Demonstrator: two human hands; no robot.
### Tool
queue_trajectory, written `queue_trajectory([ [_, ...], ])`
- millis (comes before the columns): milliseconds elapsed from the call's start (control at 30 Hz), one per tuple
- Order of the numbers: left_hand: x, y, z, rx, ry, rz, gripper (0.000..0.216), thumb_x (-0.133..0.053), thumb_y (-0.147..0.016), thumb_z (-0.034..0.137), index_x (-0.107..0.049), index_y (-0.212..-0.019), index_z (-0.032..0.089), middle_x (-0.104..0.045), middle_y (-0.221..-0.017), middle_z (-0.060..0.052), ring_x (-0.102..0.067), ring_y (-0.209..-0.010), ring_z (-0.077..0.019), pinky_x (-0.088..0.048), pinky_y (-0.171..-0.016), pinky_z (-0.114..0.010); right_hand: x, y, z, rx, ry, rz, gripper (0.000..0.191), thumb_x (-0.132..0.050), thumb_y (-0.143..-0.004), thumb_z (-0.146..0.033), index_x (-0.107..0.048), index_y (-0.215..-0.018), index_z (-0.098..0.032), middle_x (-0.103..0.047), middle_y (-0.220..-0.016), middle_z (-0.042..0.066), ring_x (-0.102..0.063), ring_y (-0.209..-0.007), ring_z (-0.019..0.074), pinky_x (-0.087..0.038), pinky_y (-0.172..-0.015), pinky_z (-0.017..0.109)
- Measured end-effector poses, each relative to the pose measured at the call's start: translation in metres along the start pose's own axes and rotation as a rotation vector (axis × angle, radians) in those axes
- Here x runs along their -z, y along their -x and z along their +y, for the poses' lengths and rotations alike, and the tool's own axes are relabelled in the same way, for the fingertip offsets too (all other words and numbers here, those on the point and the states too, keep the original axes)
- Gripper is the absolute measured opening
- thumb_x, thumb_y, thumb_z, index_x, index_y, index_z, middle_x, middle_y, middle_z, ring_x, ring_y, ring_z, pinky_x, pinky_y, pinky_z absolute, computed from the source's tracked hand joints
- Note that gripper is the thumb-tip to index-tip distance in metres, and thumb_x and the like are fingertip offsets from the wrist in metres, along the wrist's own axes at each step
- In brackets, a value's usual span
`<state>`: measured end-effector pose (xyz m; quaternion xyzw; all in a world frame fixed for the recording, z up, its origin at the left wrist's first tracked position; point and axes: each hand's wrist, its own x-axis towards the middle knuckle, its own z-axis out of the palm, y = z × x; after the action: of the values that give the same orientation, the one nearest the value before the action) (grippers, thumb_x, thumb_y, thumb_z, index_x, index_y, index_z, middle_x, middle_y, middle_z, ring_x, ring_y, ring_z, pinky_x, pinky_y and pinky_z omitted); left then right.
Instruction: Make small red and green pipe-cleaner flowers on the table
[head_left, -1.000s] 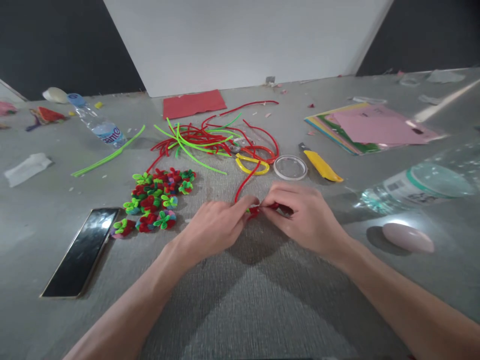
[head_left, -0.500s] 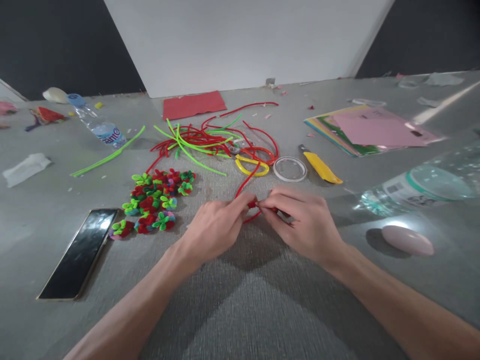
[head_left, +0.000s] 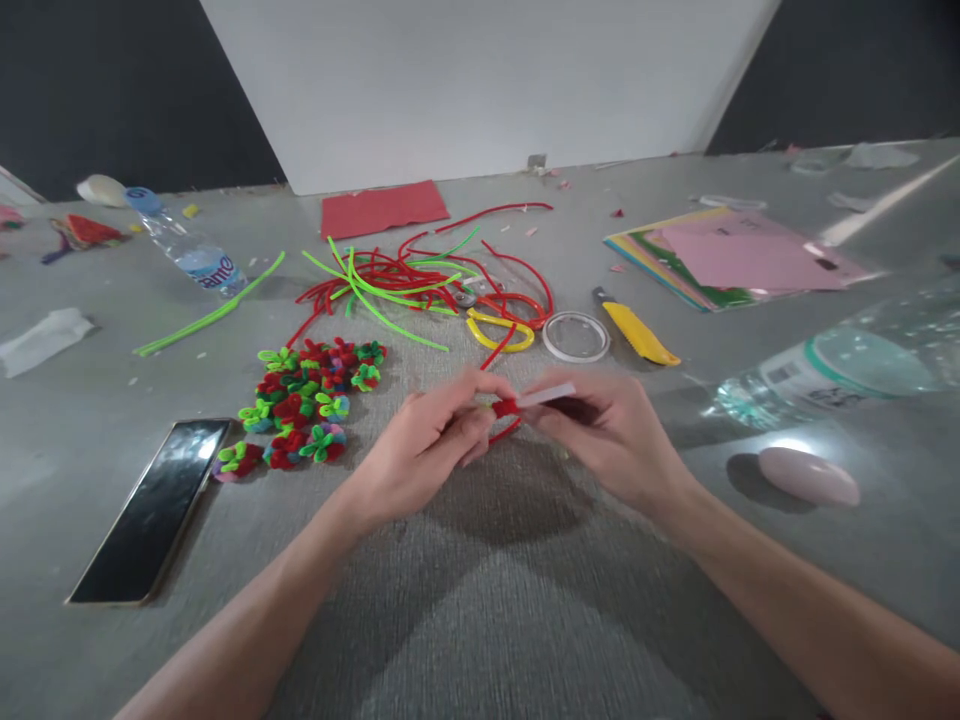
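Note:
My left hand [head_left: 427,430] is closed, pinching a small red pipe-cleaner piece [head_left: 505,407] that shows a bit of green at its left end. My right hand [head_left: 619,430] meets it from the other side, its fingers closed at the red piece. A short white strip [head_left: 551,394] sticks out along the right fingertips; whether it is paper or tape I cannot tell. A red pipe cleaner [head_left: 501,348] runs up behind the hands, and a red length curves below them. To the left lies a cluster of small red and green pipe-cleaner flowers [head_left: 292,408].
Beyond the hands lie loose pipe cleaners [head_left: 382,275], scissors [head_left: 510,347] with yellow and orange handles, a tape ring [head_left: 551,350] and a yellow cutter [head_left: 637,333]. A phone [head_left: 150,515], bottles [head_left: 206,262], a pink oval object [head_left: 810,475] and coloured sheets [head_left: 739,250] flank them.
My hands have turned and drawn slightly apart around the red piece. The white strip now shows at my right fingers, and green shows by my left thumb. The view has shifted slightly.

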<state>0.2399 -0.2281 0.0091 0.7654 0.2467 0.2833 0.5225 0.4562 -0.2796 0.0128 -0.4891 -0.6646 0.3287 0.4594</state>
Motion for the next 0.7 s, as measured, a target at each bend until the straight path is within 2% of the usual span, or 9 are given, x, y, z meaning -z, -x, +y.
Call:
queue_trajectory([
  [133, 0.013, -0.001, 0.003, -0.033, -0.097, -0.137, 0.027, -0.044, -0.108, 0.025, -0.066, -0.123, 0.021, -0.056, -0.072, 0.003, -0.051, -0.063, -0.0098, -0.040, -0.059, -0.021, 0.009, -0.006, -0.002, -0.119, -0.162, -0.168, 0.013, -0.071, -0.092, -0.029, -0.074, -0.085, -0.018, -0.069, -0.074, -0.001, -0.057, -0.066, 0.0123, -0.042, -0.059, 0.025],
  [233, 0.023, -0.003, 0.007, -0.056, -0.264, -0.249, 0.026, -0.047, -0.106, 0.022, -0.070, -0.118, 0.020, -0.064, -0.078, 0.001, -0.056, -0.065, -0.0100, -0.041, -0.062, -0.021, 0.014, -0.008, -0.004, -0.130, -0.112, -0.257, 0.018, -0.067, -0.095, -0.029, -0.072, -0.083, -0.018, -0.063, -0.069, -0.002, -0.052, -0.062, 0.0109, -0.038, -0.056, 0.024],
  [333, 0.028, -0.005, 0.010, -0.099, -0.378, -0.326, 0.026, -0.049, -0.103, 0.018, -0.071, -0.116, 0.019, -0.068, -0.077, 0.002, -0.056, -0.061, -0.0088, -0.040, -0.061, -0.021, 0.015, -0.008, -0.004, -0.127, -0.010, -0.322, 0.017, -0.064, -0.097, -0.027, -0.073, -0.084, -0.018, -0.064, -0.069, -0.002, -0.053, -0.063, 0.0112, -0.039, -0.057, 0.024],
  [500, 0.022, -0.005, 0.009, -0.045, -0.500, -0.336, 0.024, -0.050, -0.102, 0.017, -0.071, -0.114, 0.020, -0.062, -0.067, 0.005, -0.053, -0.058, -0.0089, -0.037, -0.060, -0.021, 0.011, -0.005, -0.005, -0.151, 0.171, -0.294, 0.016, -0.062, -0.096, -0.022, -0.075, -0.086, -0.020, -0.071, -0.075, -0.001, -0.060, -0.066, 0.0129, -0.042, -0.059, 0.025],
  [633, 0.018, -0.004, 0.007, -0.011, -0.553, -0.310, 0.020, -0.051, -0.101, 0.016, -0.069, -0.106, 0.021, -0.054, -0.063, 0.007, -0.049, -0.056, -0.0096, -0.033, -0.059, -0.023, 0.007, -0.003, -0.009, -0.083, 0.328, -0.240, 0.016, -0.063, -0.093, -0.012, -0.073, -0.083, -0.020, -0.070, -0.075, -0.002, -0.059, -0.066, 0.0123, -0.040, -0.061, 0.026],
  [700, 0.017, -0.005, 0.006, -0.008, -0.584, -0.292, 0.019, -0.052, -0.099, 0.013, -0.068, -0.106, 0.021, -0.056, -0.066, 0.007, -0.051, -0.059, -0.0103, -0.033, -0.060, -0.023, 0.004, -0.001, -0.010, -0.025, 0.399, -0.196, 0.017, -0.064, -0.091, -0.007, -0.072, -0.084, -0.020, -0.069, -0.076, -0.003, -0.058, -0.067, 0.0120, -0.040, -0.063, 0.027],
])
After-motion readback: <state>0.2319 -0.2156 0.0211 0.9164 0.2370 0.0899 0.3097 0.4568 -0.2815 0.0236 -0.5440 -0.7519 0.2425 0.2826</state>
